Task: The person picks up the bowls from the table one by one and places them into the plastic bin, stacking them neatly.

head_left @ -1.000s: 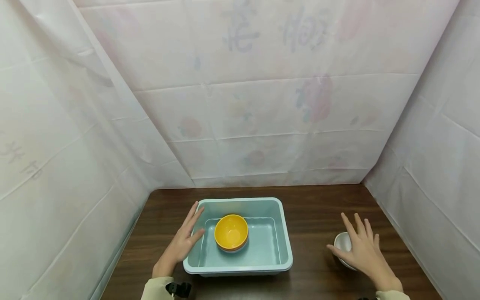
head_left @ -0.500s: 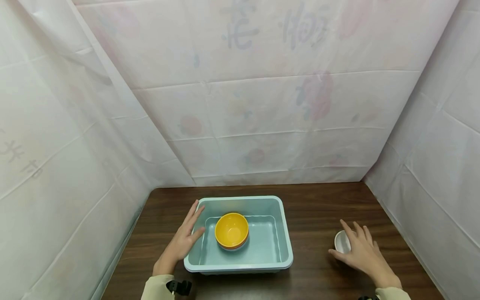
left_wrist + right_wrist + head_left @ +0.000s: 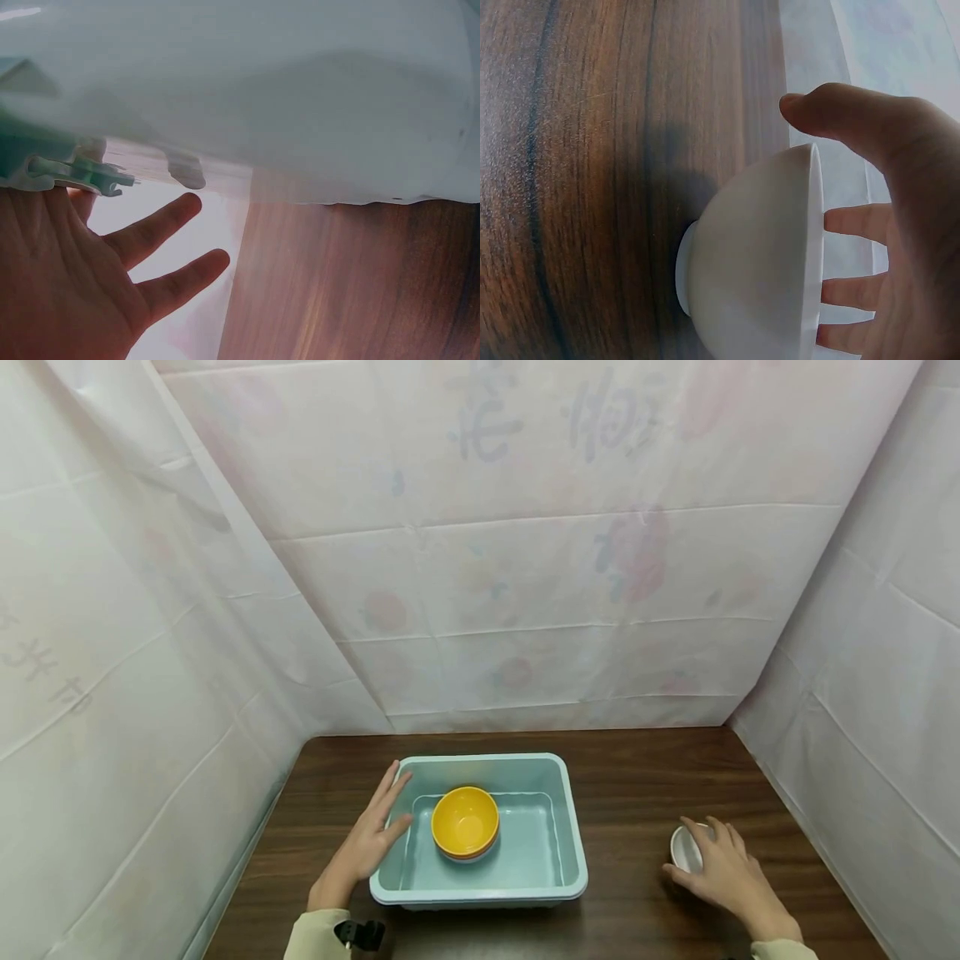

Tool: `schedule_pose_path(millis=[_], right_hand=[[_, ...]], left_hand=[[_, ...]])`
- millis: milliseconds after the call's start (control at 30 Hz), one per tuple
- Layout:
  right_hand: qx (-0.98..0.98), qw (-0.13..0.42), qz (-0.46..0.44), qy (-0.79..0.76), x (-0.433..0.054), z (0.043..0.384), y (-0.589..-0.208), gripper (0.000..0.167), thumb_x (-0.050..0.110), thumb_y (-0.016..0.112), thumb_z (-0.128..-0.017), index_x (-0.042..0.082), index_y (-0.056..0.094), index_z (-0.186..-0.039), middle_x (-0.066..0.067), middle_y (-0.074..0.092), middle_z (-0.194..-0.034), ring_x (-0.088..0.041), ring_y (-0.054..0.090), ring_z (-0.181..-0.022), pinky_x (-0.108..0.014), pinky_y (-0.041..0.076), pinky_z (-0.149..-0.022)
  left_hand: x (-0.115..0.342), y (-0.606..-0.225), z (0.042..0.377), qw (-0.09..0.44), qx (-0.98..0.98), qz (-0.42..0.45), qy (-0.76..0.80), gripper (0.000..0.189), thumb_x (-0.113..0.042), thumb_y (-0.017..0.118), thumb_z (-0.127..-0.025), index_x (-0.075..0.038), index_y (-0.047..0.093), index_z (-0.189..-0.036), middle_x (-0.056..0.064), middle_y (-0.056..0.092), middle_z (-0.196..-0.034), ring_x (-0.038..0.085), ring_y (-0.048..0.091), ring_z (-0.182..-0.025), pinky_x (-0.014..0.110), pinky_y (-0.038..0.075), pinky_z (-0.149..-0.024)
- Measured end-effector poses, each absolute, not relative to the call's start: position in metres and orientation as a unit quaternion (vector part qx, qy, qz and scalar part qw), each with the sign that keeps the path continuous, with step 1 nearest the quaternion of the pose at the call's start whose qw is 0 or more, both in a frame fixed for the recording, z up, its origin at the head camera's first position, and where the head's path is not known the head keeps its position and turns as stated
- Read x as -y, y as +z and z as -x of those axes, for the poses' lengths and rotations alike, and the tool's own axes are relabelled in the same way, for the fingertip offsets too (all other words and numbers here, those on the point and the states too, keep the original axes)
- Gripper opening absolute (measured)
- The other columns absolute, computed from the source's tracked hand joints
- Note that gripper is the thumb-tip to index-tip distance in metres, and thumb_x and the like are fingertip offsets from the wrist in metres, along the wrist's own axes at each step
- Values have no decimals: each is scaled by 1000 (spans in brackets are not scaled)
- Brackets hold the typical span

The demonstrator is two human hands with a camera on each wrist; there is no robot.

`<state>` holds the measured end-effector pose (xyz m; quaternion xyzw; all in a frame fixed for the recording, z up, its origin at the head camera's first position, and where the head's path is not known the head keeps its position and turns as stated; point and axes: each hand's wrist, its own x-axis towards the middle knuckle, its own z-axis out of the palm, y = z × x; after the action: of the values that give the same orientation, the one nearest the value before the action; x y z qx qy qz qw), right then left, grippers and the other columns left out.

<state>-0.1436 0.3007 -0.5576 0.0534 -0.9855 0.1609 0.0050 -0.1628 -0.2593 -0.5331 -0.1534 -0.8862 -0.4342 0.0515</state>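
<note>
A small white bowl (image 3: 686,850) stands upright on the table at the right. My right hand (image 3: 723,868) hovers over it, partly covering it in the head view. In the right wrist view, the thumb is apart from the bowl's rim (image 3: 815,225), and the other fingers show beyond the rim. My left hand (image 3: 363,843) lies along the left edge of a light blue plastic tub (image 3: 480,893), fingers extended and thumb spread over the rim. Inside the tub sits a yellow bowl (image 3: 465,822), stacked on other bowls whose edges peek out below.
Brown wood-grain table (image 3: 630,793) surrounds the tub and the white bowl. White printed sheets hang as walls at the back (image 3: 525,568), left (image 3: 150,693) and right (image 3: 885,693).
My right hand has lowered toward the white bowl, its spread fingers drawing in around the rim. The left hand, tub and yellow bowl stay in place.
</note>
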Motion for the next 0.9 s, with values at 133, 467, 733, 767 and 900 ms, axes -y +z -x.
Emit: schedule_pose_path(millis=[133, 467, 733, 767, 900], right_hand=[[986, -11, -52, 156, -301, 144, -559, 89, 59, 77, -84, 4, 49, -148, -43, 39, -144, -73, 37, -126, -89, 37, -80], [988, -10, -48, 150, -303, 144, -556, 85, 60, 75, -86, 6, 51, -147, -41, 43, -143, -71, 41, -124, -86, 39, -78], [988, -8, -44, 149, -301, 146, -554, 86, 62, 76, -84, 7, 53, -146, -40, 46, -142, -70, 43, -122, -83, 42, -77], [988, -7, -44, 150, -301, 146, -554, 86, 62, 76, -84, 7, 54, -146, -39, 46, -141, -70, 43, -122, -83, 43, -77], [987, -3, -46, 152, -299, 147, -554, 85, 61, 77, -83, 6, 55, -145, -39, 48, -140, -70, 44, -120, -82, 43, -76]], left_hand=[[260, -534, 163, 53, 886, 155, -434, 63, -28, 56, -106, -6, 33, -161, 15, 7, -174, 48, 16, -156, 77, 23, -114], [258, -534, 164, 50, 886, 154, -434, 64, -29, 56, -107, -8, 32, -162, 13, 7, -174, 48, 15, -156, 76, 23, -115], [259, -535, 163, 51, 887, 150, -434, 64, -30, 57, -106, -9, 33, -162, 15, 7, -174, 47, 15, -156, 76, 23, -115], [259, -535, 163, 51, 887, 150, -435, 64, -30, 57, -106, -9, 33, -162, 16, 8, -174, 47, 15, -156, 76, 22, -115], [260, -535, 162, 51, 887, 149, -435, 64, -30, 57, -106, -9, 33, -162, 19, 8, -173, 48, 15, -156, 77, 22, -115]])
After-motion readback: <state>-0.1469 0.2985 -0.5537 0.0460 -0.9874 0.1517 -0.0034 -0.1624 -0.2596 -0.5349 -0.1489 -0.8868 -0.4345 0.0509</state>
